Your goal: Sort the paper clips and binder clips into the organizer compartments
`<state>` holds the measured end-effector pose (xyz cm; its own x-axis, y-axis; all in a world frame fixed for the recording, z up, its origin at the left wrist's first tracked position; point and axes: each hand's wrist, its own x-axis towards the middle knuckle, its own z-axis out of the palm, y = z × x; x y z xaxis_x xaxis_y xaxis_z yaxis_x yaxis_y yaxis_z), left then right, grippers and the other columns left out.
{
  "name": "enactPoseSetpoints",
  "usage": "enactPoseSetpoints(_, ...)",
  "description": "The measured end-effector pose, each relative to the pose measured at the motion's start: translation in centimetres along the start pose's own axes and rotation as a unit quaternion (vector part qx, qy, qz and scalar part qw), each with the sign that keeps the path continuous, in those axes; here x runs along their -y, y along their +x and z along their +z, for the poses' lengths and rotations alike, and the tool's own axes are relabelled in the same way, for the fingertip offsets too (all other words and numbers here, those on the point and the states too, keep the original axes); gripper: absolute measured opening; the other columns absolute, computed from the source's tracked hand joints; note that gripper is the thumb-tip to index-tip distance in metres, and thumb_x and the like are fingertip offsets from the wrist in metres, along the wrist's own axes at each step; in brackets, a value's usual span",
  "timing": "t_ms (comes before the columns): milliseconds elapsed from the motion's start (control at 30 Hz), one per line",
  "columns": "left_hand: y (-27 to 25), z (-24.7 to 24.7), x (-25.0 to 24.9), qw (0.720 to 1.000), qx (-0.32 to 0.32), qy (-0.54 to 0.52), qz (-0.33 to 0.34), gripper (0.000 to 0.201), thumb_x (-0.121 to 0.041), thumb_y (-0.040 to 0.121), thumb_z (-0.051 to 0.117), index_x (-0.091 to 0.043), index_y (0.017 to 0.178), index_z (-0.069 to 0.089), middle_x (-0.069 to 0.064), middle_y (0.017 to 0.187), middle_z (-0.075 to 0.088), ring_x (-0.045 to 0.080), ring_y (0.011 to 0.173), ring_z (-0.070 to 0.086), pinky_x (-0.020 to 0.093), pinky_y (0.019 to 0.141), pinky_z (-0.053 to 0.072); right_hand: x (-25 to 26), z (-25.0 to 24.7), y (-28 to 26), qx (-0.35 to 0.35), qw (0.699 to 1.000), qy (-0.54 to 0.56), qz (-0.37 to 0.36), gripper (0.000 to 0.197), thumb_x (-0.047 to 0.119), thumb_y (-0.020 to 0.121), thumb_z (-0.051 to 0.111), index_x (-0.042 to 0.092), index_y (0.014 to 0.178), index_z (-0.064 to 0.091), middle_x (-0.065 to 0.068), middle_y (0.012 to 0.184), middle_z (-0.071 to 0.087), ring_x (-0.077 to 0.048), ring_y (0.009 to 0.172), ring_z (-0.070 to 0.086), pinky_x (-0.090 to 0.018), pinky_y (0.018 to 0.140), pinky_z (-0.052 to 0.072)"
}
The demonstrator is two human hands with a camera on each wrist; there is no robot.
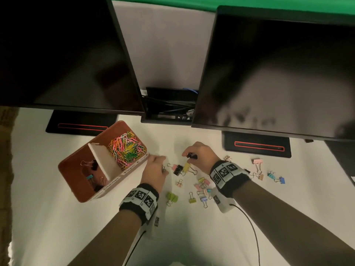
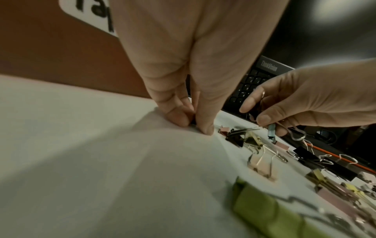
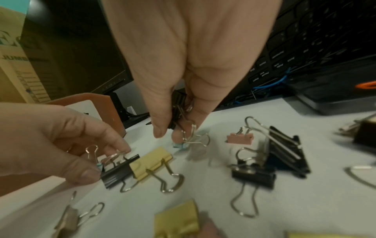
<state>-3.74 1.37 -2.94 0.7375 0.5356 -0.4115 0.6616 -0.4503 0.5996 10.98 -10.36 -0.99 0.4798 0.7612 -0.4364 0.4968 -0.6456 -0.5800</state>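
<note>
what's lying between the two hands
In the head view, a pink clip, a black clip and a yellow clip on the table.

dim warm light | glare on monitors | wrist views edge-blurred, foreground unfocused | head view wide-angle bent

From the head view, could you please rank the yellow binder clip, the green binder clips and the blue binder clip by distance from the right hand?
1. yellow binder clip: just below the right hand.
2. green binder clips: nearer the person, below the left hand's side.
3. blue binder clip: far right of the table.
</note>
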Motion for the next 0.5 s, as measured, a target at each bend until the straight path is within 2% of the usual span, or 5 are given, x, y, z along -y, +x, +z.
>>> enactPoseSetpoints(67, -0.2, 0.2, 0.2, 1.000, -0.014, -0.004, -0.001, 0.025, 0.002, 0.084, 0.058, -0.006, 0.108, 0.059, 0.005, 0.117, 0.044, 0.006, 0.077, 0.047, 0.000, 0.077, 0.037, -0.3, -0.1, -0.6, -0.005, 1.000, -0.002, -0.001, 0.026, 0.008, 0.084, 0.064, 0.018, 0.108, 0.066, -0.009, 0.106, 0.057, -0.023, 0.097, 0.057, -0.019, 0.085, 0.040)
enactPoseSetpoints(133, -0.6, 0.4, 0.5, 1.000, -0.018, 0.007, -0.017, 0.018, -0.002, 0.085, 0.058, -0.009, 0.100, 0.060, 0.005, 0.112, 0.049, 0.011, 0.080, 0.050, 0.010, 0.081, 0.039, -0.4, 0.0, -1.2, -0.008, 1.000, -0.003, -0.003, 0.026, 0.009, 0.084, 0.064, 0.018, 0.108, 0.066, -0.008, 0.106, 0.057, -0.023, 0.096, 0.057, -0.019, 0.085, 0.041)
enactPoseSetpoints(200, -1.0, 0.5, 0.9, 0.999, -0.019, 0.018, -0.028, 0.018, -0.006, 0.084, 0.058, -0.012, 0.102, 0.058, 0.007, 0.105, 0.055, 0.017, 0.085, 0.053, 0.023, 0.084, 0.044, -0.2, 0.1, -1.7, -0.011, 1.000, -0.008, -0.006, 0.026, 0.010, 0.084, 0.064, 0.019, 0.108, 0.066, -0.008, 0.105, 0.058, -0.022, 0.095, 0.058, -0.021, 0.085, 0.042)
enactPoseSetpoints(333, -2.4, 0.1, 1.7, 1.000, -0.007, 0.010, -0.018, 0.018, -0.002, 0.082, 0.060, -0.010, 0.099, 0.059, 0.002, 0.098, 0.051, 0.012, 0.080, 0.050, 0.015, 0.077, 0.038, 0.6, 0.3, -2.5, -0.020, 1.000, 0.000, -0.016, 0.026, 0.009, 0.083, 0.065, 0.019, 0.108, 0.067, -0.007, 0.105, 0.057, -0.022, 0.095, 0.058, -0.021, 0.086, 0.043)
enactPoseSetpoints(500, -4.4, -0.8, 3.8, 1.000, -0.001, -0.022, -0.012, 0.025, -0.002, 0.076, 0.069, -0.009, 0.099, 0.062, -0.001, 0.103, 0.043, 0.013, 0.083, 0.053, 0.019, 0.090, 0.043, 2.4, 1.1, -3.5, -0.034, 0.999, 0.013, -0.036, 0.023, 0.010, 0.084, 0.064, 0.020, 0.104, 0.068, -0.007, 0.103, 0.058, -0.020, 0.091, 0.058, -0.019, 0.080, 0.042)
